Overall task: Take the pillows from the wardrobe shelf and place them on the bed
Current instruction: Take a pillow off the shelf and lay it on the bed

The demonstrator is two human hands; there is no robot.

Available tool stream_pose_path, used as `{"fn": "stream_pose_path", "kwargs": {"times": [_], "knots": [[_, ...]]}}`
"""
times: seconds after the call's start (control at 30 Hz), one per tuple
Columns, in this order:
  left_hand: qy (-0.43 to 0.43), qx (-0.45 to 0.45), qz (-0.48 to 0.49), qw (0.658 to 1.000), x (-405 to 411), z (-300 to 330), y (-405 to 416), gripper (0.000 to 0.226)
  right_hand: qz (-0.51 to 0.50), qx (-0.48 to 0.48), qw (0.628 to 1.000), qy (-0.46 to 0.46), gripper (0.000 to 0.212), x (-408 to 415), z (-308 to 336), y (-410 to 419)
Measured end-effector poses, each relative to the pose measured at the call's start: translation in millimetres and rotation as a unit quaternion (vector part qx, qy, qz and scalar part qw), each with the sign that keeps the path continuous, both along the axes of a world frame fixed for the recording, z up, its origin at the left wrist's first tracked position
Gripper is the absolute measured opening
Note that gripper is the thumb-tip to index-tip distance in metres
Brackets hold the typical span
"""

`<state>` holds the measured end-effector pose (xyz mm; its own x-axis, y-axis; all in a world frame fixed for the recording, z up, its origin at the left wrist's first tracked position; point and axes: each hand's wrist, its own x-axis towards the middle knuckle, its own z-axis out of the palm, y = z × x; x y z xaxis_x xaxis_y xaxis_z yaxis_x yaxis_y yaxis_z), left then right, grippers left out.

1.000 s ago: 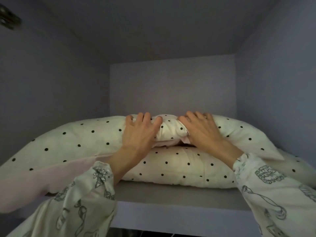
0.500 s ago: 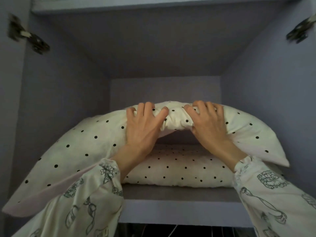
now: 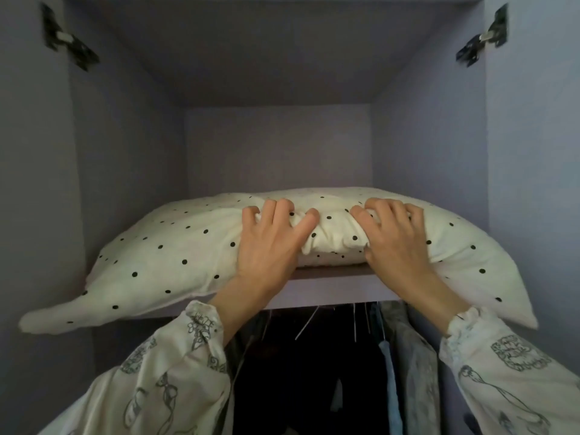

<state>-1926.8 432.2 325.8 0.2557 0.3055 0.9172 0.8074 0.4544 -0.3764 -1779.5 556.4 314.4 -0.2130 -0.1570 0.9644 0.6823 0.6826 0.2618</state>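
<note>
Pillow (image 3: 188,255) pulled out further, both hands (image 3: 332,246) clenched.

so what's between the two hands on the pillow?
Head view: only a bunched roll of the polka-dot pillow fabric, pinched up between the left hand and right hand. Nothing else sits in that gap.

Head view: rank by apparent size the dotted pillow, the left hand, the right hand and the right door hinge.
1. dotted pillow, by far the largest.
2. left hand and right hand: alike, no ranking.
3. right door hinge, smallest.
</note>
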Motion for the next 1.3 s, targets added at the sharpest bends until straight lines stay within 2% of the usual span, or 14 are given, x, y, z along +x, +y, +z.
{"fn": "stream_pose_path", "kwargs": {"times": [0.1,0.17,0.27,0.33,0.4,0.47,0.57,0.67,0.8,0.93,1.07,1.3], "knots": [[0.022,-0.096,0.02,0.995,-7,-23,-10,0.065,-0.008,-0.009,0.999,-0.051,0.055,5,-32,-1],[0.038,-0.141,0.042,0.988,-15,-38,-16,0.071,-0.014,-0.034,0.994,-0.101,0.065,7,-52,-1],[0.007,-0.164,0.059,0.985,-17,-61,-16,0.082,-0.015,-0.077,0.986,-0.146,0.075,12,-74,4],[-0.024,-0.211,0.078,0.974,-15,-73,-9,0.092,-0.017,-0.106,0.978,-0.181,0.081,14,-83,10],[-0.056,-0.265,0.105,0.957,-17,-87,-1,0.099,-0.023,-0.149,0.959,-0.239,0.089,15,-92,15],[-0.091,-0.288,0.105,0.948,-20,-102,1,0.089,-0.019,-0.204,0.929,-0.307,0.095,17,-102,23],[-0.136,-0.298,0.101,0.94,-19,-121,2,0.087,0.016,-0.247,0.9,-0.359,0.086,12,-111,33],[-0.122,-0.296,0.099,0.942,-22,-125,8,0.085,0.054,-0.277,0.907,-0.312,0.072,2,-103,39],[-0.141,-0.319,0.056,0.936,-29,-132,8,0.1,0.0,-0.289,0.926,-0.243,0.063,-21,-91,50],[-0.203,-0.349,-0.022,0.915,-41,-124,8,0.076,-0.01,-0.268,0.947,-0.178,0.062,-45,-94,58],[-0.175,-0.294,-0.018,0.94,-62,-89,26,0.056,-0.004,-0.226,0.967,-0.119,0.062,-63,-101,68],[-0.094,-0.166,-0.001,0.982,-87,-10,65,0.055,-0.016,-0.092,0.995,-0.037,0.064,-77,-128,93]]}}
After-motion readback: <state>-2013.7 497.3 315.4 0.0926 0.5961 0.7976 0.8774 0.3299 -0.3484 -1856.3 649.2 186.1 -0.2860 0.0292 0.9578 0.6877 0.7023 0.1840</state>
